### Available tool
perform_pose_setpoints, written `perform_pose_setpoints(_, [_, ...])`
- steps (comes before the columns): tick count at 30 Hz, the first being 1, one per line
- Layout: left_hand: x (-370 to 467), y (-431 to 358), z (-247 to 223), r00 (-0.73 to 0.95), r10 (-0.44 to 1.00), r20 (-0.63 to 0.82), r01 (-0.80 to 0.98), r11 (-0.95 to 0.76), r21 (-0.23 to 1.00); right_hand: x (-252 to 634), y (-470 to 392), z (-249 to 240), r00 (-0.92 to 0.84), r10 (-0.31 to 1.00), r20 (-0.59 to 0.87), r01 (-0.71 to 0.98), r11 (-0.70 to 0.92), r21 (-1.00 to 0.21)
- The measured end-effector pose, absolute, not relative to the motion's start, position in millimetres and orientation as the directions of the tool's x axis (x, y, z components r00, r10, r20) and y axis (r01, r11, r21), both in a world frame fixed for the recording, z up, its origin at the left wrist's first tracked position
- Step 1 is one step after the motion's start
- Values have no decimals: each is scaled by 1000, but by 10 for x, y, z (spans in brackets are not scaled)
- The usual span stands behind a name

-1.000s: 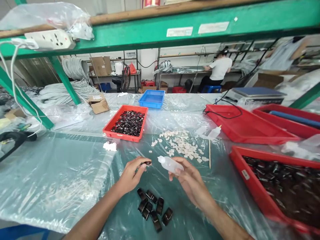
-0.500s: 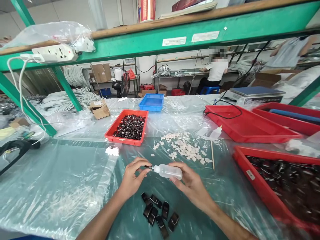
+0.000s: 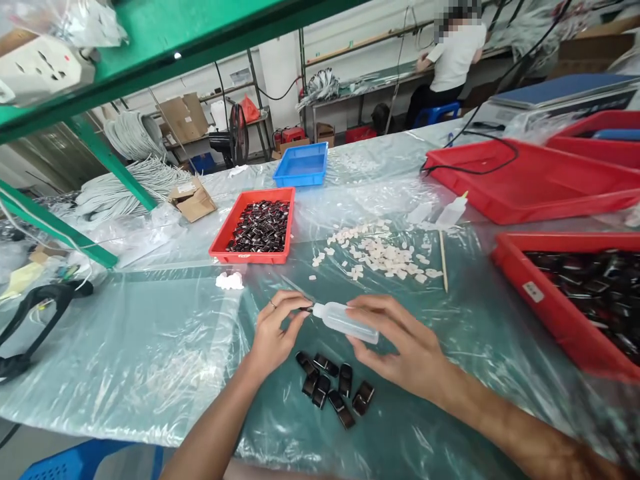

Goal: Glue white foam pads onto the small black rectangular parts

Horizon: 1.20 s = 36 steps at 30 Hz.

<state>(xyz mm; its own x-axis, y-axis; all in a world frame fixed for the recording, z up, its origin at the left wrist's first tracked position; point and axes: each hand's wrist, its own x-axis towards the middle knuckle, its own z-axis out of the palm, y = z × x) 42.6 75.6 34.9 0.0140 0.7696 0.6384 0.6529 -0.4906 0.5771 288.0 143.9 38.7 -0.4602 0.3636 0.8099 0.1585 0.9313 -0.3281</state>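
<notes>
My right hand [image 3: 407, 343] is closed around a translucent white squeeze bottle [image 3: 340, 318], which lies nearly level with its nozzle end to the left. My left hand [image 3: 274, 328] pinches a small dark piece [image 3: 307, 309] right at the nozzle; the fingers cover most of it, so its shape is unclear. On the table below both hands sit several glossy black plastic parts [image 3: 345, 380] in a loose cluster. Many small whitish pieces [image 3: 383, 257] are scattered beyond the bottle.
A red tray [image 3: 214, 255] full of dark parts stands ahead, with a blue tray [image 3: 300, 180] behind it. Another filled red tray [image 3: 515, 267] is at right. A thin stick [image 3: 443, 260] and a second bottle [image 3: 453, 212] lie nearby. A person [image 3: 450, 60] sits far back.
The view has tilted downward and rolled, so the table's things appear shifted. Both hands keep their holds, and the nozzle stays at the dark piece.
</notes>
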Motion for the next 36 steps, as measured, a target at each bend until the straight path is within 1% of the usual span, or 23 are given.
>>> perform_pose_setpoints(3, [433, 752, 367, 18, 746, 665, 663, -507, 551, 2931, 1408, 399, -545, 250, 800, 204, 965, -163])
perform_pose_setpoints(5, [438, 747, 383, 24, 732, 681, 680, -512, 526, 2961, 1385, 412, -565, 224, 794, 228, 967, -111])
perform_pose_setpoints(6, [441, 744, 392, 30, 727, 686, 690, -512, 512, 2972, 1373, 422, -563, 227, 795, 234, 966, -110])
perform_pose_setpoints(8, [449, 742, 410, 46, 731, 681, 706, -506, 496, 2979, 1354, 449, -555, 265, 789, 228, 960, -162])
perform_pose_setpoints(12, [463, 746, 426, 59, 767, 639, 696, -491, 524, 2956, 1360, 509, -530, 410, 742, 177, 909, -377])
perform_pose_setpoints(15, [468, 751, 417, 62, 776, 628, 683, -492, 540, 2938, 1402, 541, -500, 463, 732, 135, 876, -462])
perform_pose_setpoints(18, [467, 753, 409, 61, 778, 626, 679, -492, 545, 2935, 1438, 557, -492, 477, 728, 106, 863, -494])
perform_pose_setpoints(27, [480, 738, 433, 41, 787, 615, 677, -475, 562, 2944, 1442, 554, -509, 457, 730, 101, 873, -476])
perform_pose_setpoints(29, [480, 741, 434, 47, 788, 613, 681, -475, 558, 2952, 1441, 548, -512, 437, 740, 116, 888, -444])
perform_pose_setpoints(30, [479, 743, 434, 49, 788, 613, 683, -475, 556, 2959, 1439, 544, -517, 415, 748, 132, 903, -410])
perform_pose_setpoints(34, [474, 747, 437, 46, 786, 616, 684, -474, 554, 2986, 1422, 509, -573, 276, 772, 224, 959, -176])
perform_pose_setpoints(36, [472, 745, 437, 44, 785, 617, 685, -474, 554, 2985, 1414, 478, -575, 225, 787, 251, 964, -92])
